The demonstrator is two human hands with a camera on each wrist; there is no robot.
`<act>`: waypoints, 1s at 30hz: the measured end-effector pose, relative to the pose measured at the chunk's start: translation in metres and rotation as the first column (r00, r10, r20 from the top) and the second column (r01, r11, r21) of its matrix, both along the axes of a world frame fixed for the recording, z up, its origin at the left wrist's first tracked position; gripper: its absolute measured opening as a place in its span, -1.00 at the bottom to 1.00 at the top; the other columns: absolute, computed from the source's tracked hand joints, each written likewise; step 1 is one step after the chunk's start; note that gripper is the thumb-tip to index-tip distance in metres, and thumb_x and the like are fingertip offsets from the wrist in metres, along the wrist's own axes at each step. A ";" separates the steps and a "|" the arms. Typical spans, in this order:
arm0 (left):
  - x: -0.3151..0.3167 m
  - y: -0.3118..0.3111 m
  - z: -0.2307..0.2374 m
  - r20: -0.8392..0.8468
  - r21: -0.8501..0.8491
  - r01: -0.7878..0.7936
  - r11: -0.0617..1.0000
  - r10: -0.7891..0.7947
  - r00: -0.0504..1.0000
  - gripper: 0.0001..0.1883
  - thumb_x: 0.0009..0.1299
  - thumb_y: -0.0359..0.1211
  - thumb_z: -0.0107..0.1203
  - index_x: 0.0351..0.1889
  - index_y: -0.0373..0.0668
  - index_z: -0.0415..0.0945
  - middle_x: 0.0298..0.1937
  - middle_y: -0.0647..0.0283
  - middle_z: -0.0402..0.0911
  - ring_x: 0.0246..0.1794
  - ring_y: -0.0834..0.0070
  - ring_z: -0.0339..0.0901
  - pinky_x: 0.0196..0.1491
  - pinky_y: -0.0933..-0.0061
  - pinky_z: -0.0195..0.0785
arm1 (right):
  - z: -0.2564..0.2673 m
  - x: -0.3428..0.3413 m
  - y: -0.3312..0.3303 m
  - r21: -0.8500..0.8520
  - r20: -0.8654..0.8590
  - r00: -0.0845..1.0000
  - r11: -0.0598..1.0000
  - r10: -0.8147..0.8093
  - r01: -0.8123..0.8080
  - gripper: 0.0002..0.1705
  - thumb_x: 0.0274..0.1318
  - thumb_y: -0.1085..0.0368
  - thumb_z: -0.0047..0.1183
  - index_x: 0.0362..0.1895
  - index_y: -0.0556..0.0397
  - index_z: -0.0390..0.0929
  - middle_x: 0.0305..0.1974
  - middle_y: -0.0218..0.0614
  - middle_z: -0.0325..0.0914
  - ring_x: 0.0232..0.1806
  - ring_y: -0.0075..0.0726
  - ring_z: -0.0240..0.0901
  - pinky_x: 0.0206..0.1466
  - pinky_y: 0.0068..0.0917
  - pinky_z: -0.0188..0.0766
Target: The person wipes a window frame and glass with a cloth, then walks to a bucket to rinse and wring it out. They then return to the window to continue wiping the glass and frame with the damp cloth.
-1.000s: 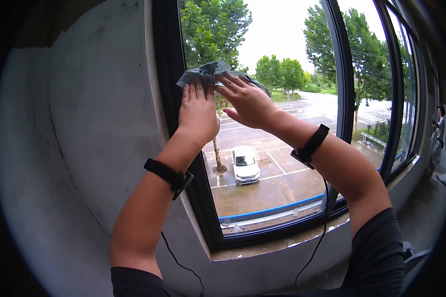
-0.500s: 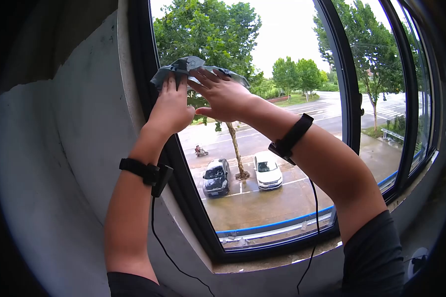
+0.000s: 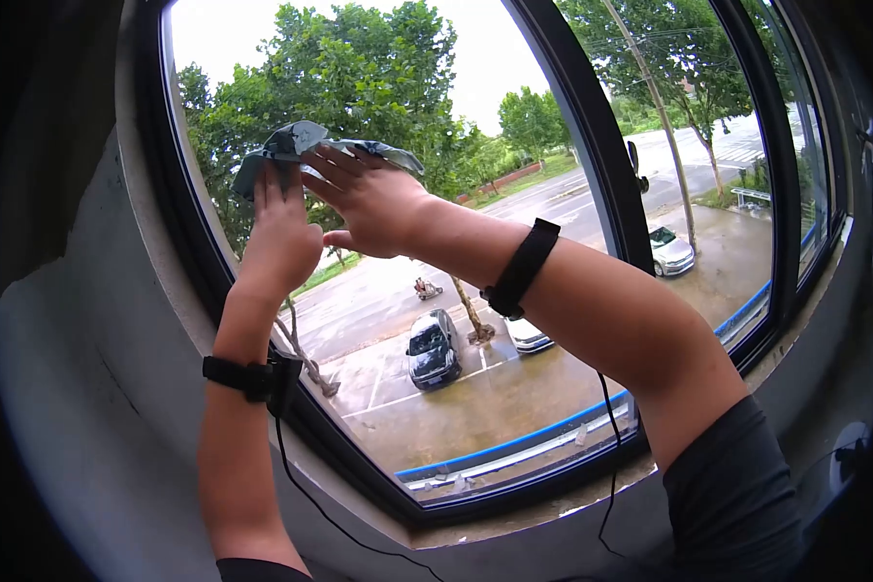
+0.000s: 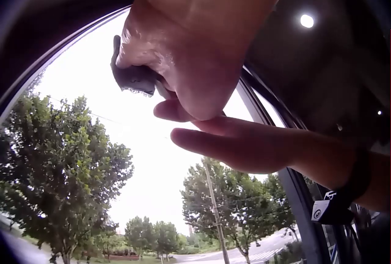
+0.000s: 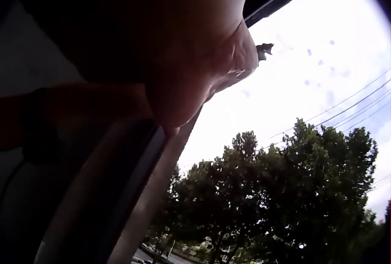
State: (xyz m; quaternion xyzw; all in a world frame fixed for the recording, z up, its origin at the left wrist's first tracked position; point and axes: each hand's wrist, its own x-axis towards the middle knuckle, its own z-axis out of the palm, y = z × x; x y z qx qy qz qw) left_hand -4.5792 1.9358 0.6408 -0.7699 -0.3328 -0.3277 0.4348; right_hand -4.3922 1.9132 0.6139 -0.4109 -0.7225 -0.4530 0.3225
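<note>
A crumpled grey-green cloth (image 3: 306, 144) lies against the upper left part of the window pane (image 3: 378, 291). The left hand (image 3: 281, 233) presses its straight fingers on the cloth's left part. Beside it the right hand (image 3: 376, 206) lies flat on the cloth, fingers spread and pointing up to the left, thumb close to the left hand. In the left wrist view a dark fold of the cloth (image 4: 135, 80) shows beyond the left hand (image 4: 189, 50). The right wrist view has a small cloth edge (image 5: 264, 51) past the right hand (image 5: 201, 74), whose fingertips are hidden.
A dark window frame (image 3: 606, 145) divides the panes, with a black handle (image 3: 637, 167) on it. A rough sill (image 3: 533, 519) runs below, and a grey wall (image 3: 68, 339) stands at the left. Black cables (image 3: 335, 524) hang from both wrist straps. Parked cars (image 3: 434, 349) show outside.
The head view has shifted, so the window shows farther left and more of the pane is seen. Both hands, still on the cloth, appear farther left in the picture, remaining near the frame's left side.
</note>
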 end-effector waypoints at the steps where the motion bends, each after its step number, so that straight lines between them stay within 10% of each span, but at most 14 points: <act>1: 0.012 -0.005 0.000 0.003 -0.001 0.015 1.000 -0.015 1.000 -0.07 0.32 -0.42 -0.01 0.64 -0.44 -0.20 0.60 -0.53 -0.16 0.66 -0.40 -0.25 0.67 -0.08 -0.22 | -0.001 0.012 -0.005 -0.012 -0.005 1.000 1.000 0.000 0.000 0.03 0.42 -0.35 -0.09 0.69 -0.03 -0.10 0.72 -0.17 -0.27 0.75 -0.10 -0.42 0.76 -0.14 -0.41; 14: 0.115 -0.033 -0.039 0.017 0.073 0.277 0.958 -0.279 0.960 -0.06 0.25 -0.45 0.05 0.62 -0.45 -0.09 0.59 -0.50 -0.08 0.65 -0.39 -0.20 0.66 -0.09 -0.18 | -0.042 0.110 -0.054 0.059 0.008 0.992 0.990 -0.127 0.127 0.02 0.44 -0.30 -0.09 0.69 0.01 -0.13 0.70 -0.07 -0.21 0.75 -0.04 -0.36 0.75 -0.06 -0.35; 30: 0.037 -0.008 -0.078 0.068 0.071 0.318 0.945 -0.322 0.944 -0.04 0.24 -0.42 0.16 0.56 -0.59 -0.08 0.51 -0.56 0.05 0.59 -0.42 -0.02 0.65 -0.07 -0.13 | -0.016 0.032 -0.033 0.061 0.069 0.998 0.998 0.012 -0.016 -0.22 0.41 0.00 0.11 0.56 -0.02 0.17 0.63 -0.04 0.05 0.66 0.08 -0.01 0.71 0.05 -0.11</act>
